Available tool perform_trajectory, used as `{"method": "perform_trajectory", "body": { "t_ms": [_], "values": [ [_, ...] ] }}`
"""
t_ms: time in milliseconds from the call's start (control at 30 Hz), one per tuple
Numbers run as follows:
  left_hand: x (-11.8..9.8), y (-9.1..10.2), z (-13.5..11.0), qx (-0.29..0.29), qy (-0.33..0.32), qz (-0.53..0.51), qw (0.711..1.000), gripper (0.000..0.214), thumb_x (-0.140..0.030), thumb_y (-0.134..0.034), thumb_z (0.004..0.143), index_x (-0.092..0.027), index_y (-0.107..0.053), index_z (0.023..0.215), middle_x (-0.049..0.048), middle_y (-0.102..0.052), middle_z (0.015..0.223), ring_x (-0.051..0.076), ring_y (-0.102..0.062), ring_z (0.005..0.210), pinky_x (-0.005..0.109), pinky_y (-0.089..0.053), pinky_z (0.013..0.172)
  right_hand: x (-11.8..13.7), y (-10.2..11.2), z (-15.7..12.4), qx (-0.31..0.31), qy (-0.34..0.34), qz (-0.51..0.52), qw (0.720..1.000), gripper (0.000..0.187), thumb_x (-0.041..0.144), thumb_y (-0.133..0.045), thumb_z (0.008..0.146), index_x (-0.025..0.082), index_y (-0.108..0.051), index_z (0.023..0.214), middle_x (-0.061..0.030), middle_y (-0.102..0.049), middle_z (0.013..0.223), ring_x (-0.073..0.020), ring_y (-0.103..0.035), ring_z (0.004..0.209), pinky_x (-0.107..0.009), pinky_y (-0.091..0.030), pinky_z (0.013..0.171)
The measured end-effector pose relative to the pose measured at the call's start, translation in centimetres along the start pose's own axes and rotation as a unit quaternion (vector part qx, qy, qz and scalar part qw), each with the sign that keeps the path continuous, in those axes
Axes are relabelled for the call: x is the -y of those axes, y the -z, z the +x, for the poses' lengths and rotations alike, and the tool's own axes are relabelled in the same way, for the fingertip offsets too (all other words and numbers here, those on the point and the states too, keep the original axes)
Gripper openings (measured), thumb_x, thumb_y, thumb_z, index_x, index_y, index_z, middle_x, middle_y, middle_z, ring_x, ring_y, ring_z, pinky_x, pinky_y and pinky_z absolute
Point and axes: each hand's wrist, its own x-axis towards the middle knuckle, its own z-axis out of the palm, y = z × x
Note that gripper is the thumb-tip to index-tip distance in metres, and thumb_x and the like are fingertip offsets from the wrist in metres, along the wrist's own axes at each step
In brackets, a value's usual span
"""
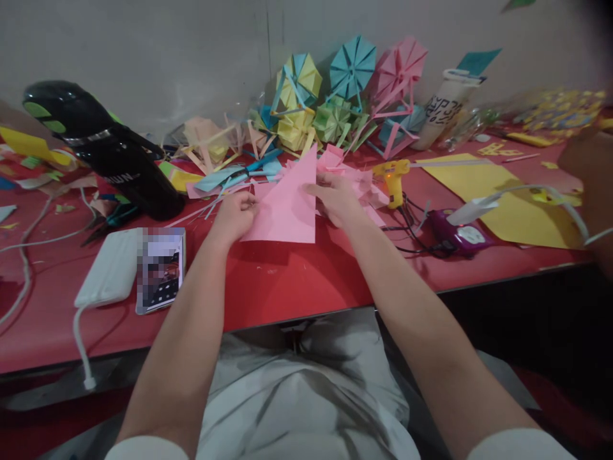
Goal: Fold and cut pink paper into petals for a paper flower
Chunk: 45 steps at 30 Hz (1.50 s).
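A pink sheet of paper [292,207], triangular in outline, is held upright above the red table [297,287] between my hands. My left hand [237,216] closes on its left edge, fingers curled. On the other side my right hand [335,198] pinches the right edge, its thumb on the near face and its fingers partly hidden behind. More pink folded paper [357,172] lies behind the sheet and my right hand. A yellow glue gun [393,182] with a lit orange light stands just right of that pile.
Folded paper wheels [353,64] in several colours line the wall. At left are a black bottle [119,160], a white power bank [109,265] and a phone [161,271]. To the right are a purple power socket [454,233], yellow paper [517,204] and another person's arm [591,172].
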Motion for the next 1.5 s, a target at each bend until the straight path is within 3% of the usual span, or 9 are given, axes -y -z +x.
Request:
{"method": "perform_trajectory", "body": {
  "t_ms": [133,367,600,700,800,967,1133,1333,1500],
  "values": [
    [0.2,0.1,0.0,0.016,-0.021,0.046,0.999,0.007,-0.017,-0.061,0.076,-0.02,-0.064,0.07,0.0006,-0.06,0.064,0.017,-0.051,0.06,0.028,-0.038,0.064,0.3,0.3,-0.2,0.037,-0.096,0.027,0.994,0.017,0.011,-0.077,0.066,0.019,-0.067,0.077,-0.0012,-0.073,0.076,-0.0168,-0.071,0.071,-0.037,-0.065,0.072],
    [0.0,-0.1,-0.5,-0.016,-0.137,0.146,0.98,0.027,-0.027,-0.055,0.089,-0.022,-0.051,0.063,0.0002,-0.051,0.064,0.018,-0.045,0.065,0.031,-0.033,0.068,0.4,-0.5,-0.9,0.057,-0.141,0.007,0.988,0.019,0.01,-0.076,0.064,0.021,-0.065,0.075,-0.0043,-0.075,0.08,-0.0212,-0.071,0.077,-0.042,-0.067,0.07],
    [-1.0,-0.8,-1.1,0.013,-0.163,0.152,0.975,0.023,-0.023,-0.052,0.089,-0.022,-0.048,0.066,0.0013,-0.053,0.067,0.018,-0.048,0.067,0.032,-0.03,0.066,0.3,-1.5,-1.6,0.133,-0.186,0.034,0.973,0.029,0.015,-0.083,0.061,0.022,-0.062,0.08,-0.0023,-0.073,0.079,-0.0207,-0.071,0.078,-0.04,-0.067,0.072],
    [-1.0,-0.7,-1.2,0.033,-0.15,0.183,0.971,0.021,-0.021,-0.051,0.088,-0.021,-0.05,0.068,0.0012,-0.054,0.067,0.018,-0.048,0.067,0.033,-0.032,0.066,0.1,-1.0,-1.3,0.142,-0.157,0.005,0.977,0.03,0.02,-0.083,0.065,0.022,-0.062,0.086,-0.0027,-0.072,0.08,-0.0198,-0.07,0.078,-0.037,-0.065,0.071],
    [-0.8,-0.5,-1.3,0.048,-0.135,0.213,0.966,0.022,-0.019,-0.051,0.087,-0.021,-0.049,0.066,0.0017,-0.054,0.066,0.018,-0.049,0.066,0.033,-0.034,0.067,-0.2,-0.2,-0.6,0.095,-0.057,-0.072,0.991,0.021,0.018,-0.076,0.072,0.022,-0.066,0.09,-0.0035,-0.072,0.087,-0.0186,-0.07,0.084,-0.037,-0.061,0.08],
    [-0.8,-0.4,-1.5,0.074,-0.118,0.239,0.961,0.019,-0.014,-0.049,0.085,-0.021,-0.054,0.068,0.0043,-0.061,0.07,0.02,-0.054,0.07,0.034,-0.037,0.067,-0.4,0.0,-0.7,0.153,0.087,-0.251,0.952,0.009,0.016,-0.068,0.078,0.021,-0.074,0.082,-0.0058,-0.077,0.092,-0.0209,-0.071,0.088,-0.037,-0.056,0.087],
    [-0.9,-1.0,-1.6,0.09,-0.144,0.26,0.951,0.017,-0.017,-0.049,0.087,-0.021,-0.066,0.085,0.0071,-0.072,0.088,0.023,-0.062,0.083,0.034,-0.042,0.074,-0.3,-0.7,-1.4,0.189,0.113,-0.332,0.917,0.013,0.014,-0.063,0.079,0.018,-0.075,0.078,-0.004,-0.077,0.084,-0.0187,-0.068,0.08,-0.032,-0.051,0.077],
    [-0.5,-1.9,-1.3,0.097,-0.177,0.234,0.951,0.014,-0.021,-0.053,0.087,-0.02,-0.066,0.082,0.0057,-0.072,0.085,0.021,-0.061,0.079,0.034,-0.042,0.074,-0.4,-0.8,-1.4,0.226,0.13,-0.309,0.915,0.017,0.012,-0.059,0.08,0.016,-0.076,0.08,-0.003,-0.076,0.08,-0.0148,-0.065,0.076,-0.028,-0.048,0.072],
    [-0.8,-1.3,-1.4,0.085,-0.163,0.23,0.956,0.014,-0.02,-0.054,0.085,-0.021,-0.067,0.078,0.0048,-0.071,0.08,0.021,-0.06,0.077,0.035,-0.043,0.075,-0.1,-0.7,-1.4,0.236,0.116,-0.308,0.914,0.015,0.011,-0.06,0.079,0.016,-0.075,0.079,-0.0029,-0.074,0.079,-0.0147,-0.062,0.073,-0.029,-0.046,0.071]
  ]
}}
